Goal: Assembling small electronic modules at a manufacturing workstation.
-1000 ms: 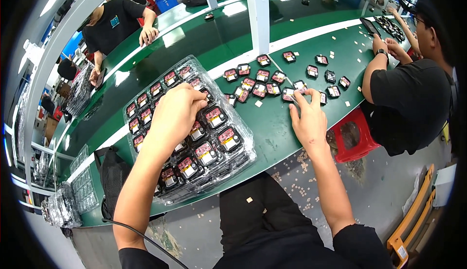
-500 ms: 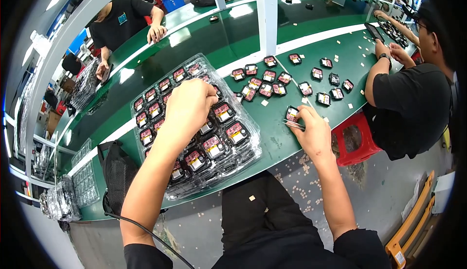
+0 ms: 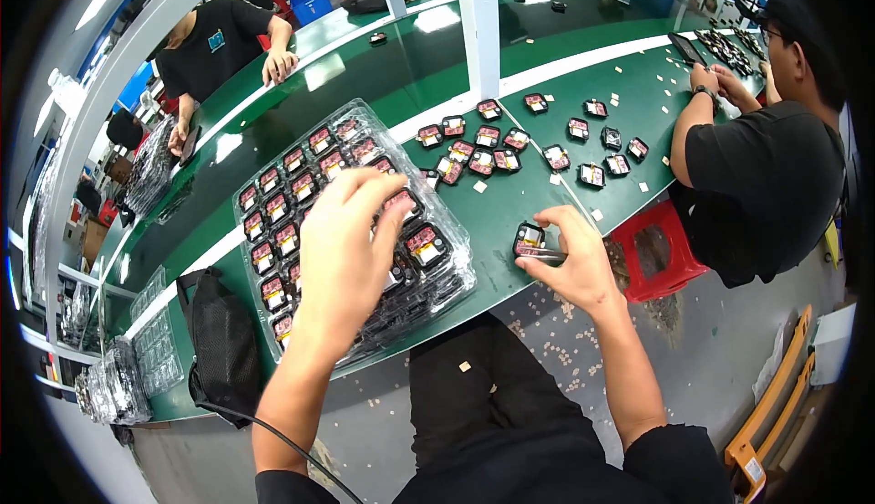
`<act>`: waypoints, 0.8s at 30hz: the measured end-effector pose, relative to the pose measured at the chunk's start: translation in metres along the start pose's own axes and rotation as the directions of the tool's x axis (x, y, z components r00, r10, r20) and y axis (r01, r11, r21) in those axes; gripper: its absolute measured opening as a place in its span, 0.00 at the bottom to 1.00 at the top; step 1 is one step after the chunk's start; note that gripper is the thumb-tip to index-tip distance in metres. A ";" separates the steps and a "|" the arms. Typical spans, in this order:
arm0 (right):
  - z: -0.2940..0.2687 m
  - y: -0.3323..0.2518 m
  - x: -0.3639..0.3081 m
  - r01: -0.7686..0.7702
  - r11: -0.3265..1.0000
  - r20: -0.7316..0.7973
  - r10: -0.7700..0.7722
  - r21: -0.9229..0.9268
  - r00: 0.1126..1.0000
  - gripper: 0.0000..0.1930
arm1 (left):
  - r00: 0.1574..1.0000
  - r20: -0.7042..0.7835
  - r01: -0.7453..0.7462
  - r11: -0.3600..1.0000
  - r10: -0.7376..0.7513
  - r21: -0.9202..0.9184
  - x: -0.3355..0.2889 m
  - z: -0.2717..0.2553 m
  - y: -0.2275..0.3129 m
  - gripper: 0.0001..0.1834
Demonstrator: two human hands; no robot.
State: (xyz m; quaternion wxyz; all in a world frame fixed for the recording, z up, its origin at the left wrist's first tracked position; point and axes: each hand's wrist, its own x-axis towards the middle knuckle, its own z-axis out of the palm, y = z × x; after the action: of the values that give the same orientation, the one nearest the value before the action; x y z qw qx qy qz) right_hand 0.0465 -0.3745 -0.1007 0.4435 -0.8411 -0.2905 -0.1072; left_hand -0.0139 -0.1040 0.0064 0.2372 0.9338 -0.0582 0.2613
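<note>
The right hand (image 3: 579,262) had its forefinger and thumb clamped on a black box (image 3: 529,233), with tweezers (image 3: 547,253) lying across it. That box sat at the near edge of the green table (image 3: 499,244), to the right of the clear tray (image 3: 463,276); I could not tell whether it touched the table. Its labelled face was upward, tilted slightly, and it was too nearly square to give a sure long axis. The tweezers ran almost level, tips toward the person's left.

The left hand (image 3: 346,240) was over the tray, thumb and forefinger tips apart at one tray box (image 3: 401,201); I could not tell whether they gripped it. The tray's long axis slanted from near right to far left, with five boxes along its far left side; the hand hid others, so its full count could not be told.

About eighteen loose boxes (image 3: 488,135) lay beyond the right hand, turned various ways, several bunched. One black bag (image 3: 223,344) lay left of the tray, and one red stool (image 3: 676,272) stood at the right
</note>
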 end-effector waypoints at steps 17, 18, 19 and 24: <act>-0.002 -0.067 -0.040 0.004 0.938 0.216 -0.084 0.346 0.973 0.27 | 0.760 0.550 0.402 -0.414 -0.346 -0.817 -0.146 0.049 0.053 0.35; 0.000 -0.067 -0.041 0.036 0.948 0.199 -0.103 0.315 0.975 0.22 | 0.742 0.546 0.384 -0.420 -0.390 -0.822 -0.146 0.047 0.055 0.34; 0.001 -0.067 -0.043 0.031 0.948 0.204 -0.100 0.316 0.974 0.22 | 0.738 0.548 0.384 -0.423 -0.393 -0.821 -0.147 0.048 0.056 0.34; 0.010 -0.070 -0.048 0.265 0.964 0.079 -0.267 0.030 0.960 0.17 | 0.752 0.471 0.317 -0.373 -0.462 -0.872 -0.151 0.050 0.058 0.34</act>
State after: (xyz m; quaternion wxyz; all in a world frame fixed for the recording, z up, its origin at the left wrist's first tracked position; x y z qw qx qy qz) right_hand -0.0340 -0.3545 -0.0801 0.4207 -0.7938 -0.4199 -0.1284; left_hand -0.1335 -0.1810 -0.0855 0.9281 0.3504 0.1085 0.0640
